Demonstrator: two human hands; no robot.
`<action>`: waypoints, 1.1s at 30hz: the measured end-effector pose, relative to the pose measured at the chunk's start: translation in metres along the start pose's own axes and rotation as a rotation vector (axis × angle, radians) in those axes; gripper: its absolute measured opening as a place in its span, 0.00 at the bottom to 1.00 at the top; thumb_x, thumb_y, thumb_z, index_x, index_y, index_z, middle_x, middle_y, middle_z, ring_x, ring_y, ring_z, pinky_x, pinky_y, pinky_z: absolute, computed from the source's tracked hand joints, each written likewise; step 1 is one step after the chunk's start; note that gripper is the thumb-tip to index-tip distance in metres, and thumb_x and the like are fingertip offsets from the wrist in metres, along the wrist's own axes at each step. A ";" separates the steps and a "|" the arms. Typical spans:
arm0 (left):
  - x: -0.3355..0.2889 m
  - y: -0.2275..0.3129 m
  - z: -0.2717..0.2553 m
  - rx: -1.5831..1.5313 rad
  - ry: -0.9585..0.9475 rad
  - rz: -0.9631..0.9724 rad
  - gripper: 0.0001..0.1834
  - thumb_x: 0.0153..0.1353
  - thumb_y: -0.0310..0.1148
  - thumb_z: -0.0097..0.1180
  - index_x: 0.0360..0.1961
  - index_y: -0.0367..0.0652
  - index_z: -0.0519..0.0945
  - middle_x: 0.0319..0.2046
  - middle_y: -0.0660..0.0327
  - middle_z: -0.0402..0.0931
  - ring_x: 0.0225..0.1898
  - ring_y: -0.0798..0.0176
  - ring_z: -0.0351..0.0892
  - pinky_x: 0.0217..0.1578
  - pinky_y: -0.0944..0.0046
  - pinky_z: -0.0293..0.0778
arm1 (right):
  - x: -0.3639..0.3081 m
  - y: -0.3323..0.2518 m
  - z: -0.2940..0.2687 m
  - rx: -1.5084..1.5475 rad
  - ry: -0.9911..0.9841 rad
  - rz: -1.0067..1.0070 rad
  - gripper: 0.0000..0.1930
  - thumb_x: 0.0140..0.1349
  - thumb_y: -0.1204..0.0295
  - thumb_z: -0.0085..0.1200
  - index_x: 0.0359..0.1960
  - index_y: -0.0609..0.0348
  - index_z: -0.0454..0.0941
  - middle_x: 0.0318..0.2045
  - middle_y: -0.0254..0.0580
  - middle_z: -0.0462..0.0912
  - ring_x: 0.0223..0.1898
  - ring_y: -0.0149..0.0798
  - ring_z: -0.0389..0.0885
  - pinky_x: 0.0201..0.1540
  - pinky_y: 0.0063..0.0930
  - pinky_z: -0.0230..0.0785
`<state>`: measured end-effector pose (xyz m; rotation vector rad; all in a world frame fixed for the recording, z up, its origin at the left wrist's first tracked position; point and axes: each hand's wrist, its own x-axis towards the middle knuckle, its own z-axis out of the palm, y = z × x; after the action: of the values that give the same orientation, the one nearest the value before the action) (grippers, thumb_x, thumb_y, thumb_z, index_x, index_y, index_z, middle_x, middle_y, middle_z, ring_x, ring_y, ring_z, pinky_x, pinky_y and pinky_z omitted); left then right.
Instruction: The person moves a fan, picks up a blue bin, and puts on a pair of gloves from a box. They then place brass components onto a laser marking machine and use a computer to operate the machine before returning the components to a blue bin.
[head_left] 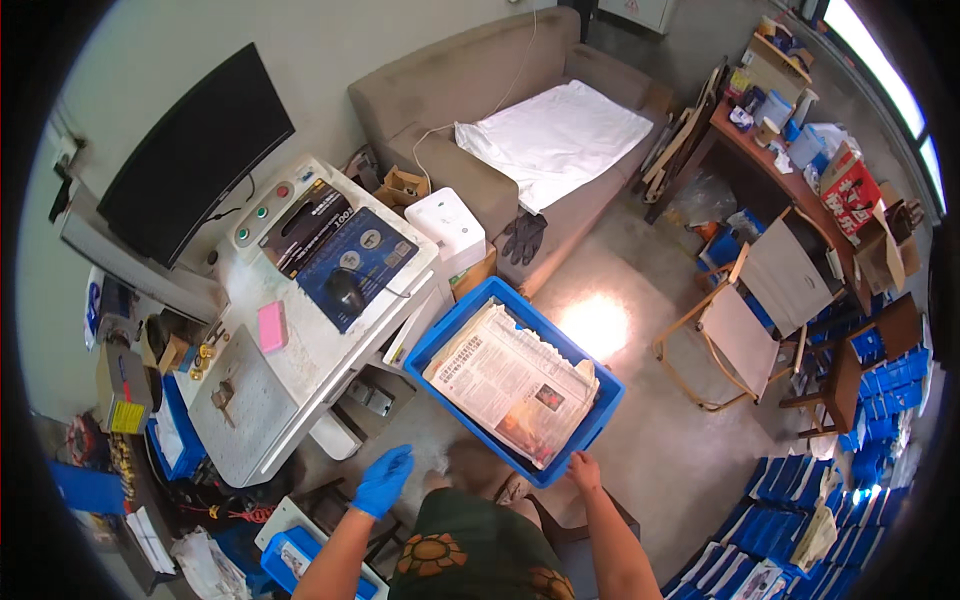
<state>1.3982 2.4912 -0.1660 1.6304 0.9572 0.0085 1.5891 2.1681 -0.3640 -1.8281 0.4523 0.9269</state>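
Grey floor (690, 435) is spreading around, sofa (440, 100) standing beyond. My right hand (584, 473) is touching blue bin (606, 398) at its right end, perhaps steadying it; cannot tell whether fingers are gripping. My gloved left hand (384, 480) is hanging apart from bin, fingers loose, holding nothing. Newspaper (510, 385) is lying inside bin, probably as lining or cover; it is looking yellowed, ragged along far edge, densely printed.
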 end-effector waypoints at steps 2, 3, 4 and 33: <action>0.055 -0.006 0.014 0.030 -0.120 -0.036 0.21 0.59 0.36 0.53 0.52 0.38 0.70 0.46 0.54 0.73 0.45 0.65 0.74 0.47 0.67 0.69 | 0.025 -0.027 0.014 0.015 0.037 0.027 0.22 0.58 0.63 0.48 0.51 0.65 0.68 0.36 0.46 0.77 0.36 0.37 0.77 0.34 0.28 0.73; 0.074 -0.005 0.021 0.041 -0.125 -0.040 0.21 0.59 0.36 0.53 0.52 0.38 0.70 0.46 0.54 0.73 0.45 0.65 0.74 0.47 0.67 0.69 | 0.036 -0.036 0.020 0.020 0.082 0.054 0.24 0.57 0.62 0.49 0.52 0.66 0.67 0.39 0.47 0.77 0.38 0.38 0.77 0.36 0.29 0.72; 0.092 0.009 0.032 0.085 -0.121 -0.031 0.24 0.58 0.38 0.53 0.53 0.38 0.68 0.48 0.52 0.72 0.46 0.61 0.73 0.48 0.65 0.68 | 0.040 -0.039 0.025 0.028 0.083 0.073 0.24 0.57 0.62 0.49 0.52 0.66 0.67 0.39 0.47 0.77 0.38 0.38 0.77 0.36 0.29 0.72; 0.344 -0.042 0.047 0.430 -0.087 -0.211 0.31 0.42 0.49 0.65 0.39 0.32 0.77 0.35 0.51 0.78 0.37 0.55 0.77 0.40 0.58 0.71 | 0.068 -0.059 0.120 0.182 0.286 0.315 0.39 0.44 0.45 0.59 0.49 0.67 0.70 0.46 0.54 0.75 0.49 0.47 0.74 0.50 0.33 0.66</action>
<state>1.6251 2.6504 -0.3785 1.8911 1.1116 -0.4352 1.6244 2.3079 -0.4056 -1.7560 0.9940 0.8015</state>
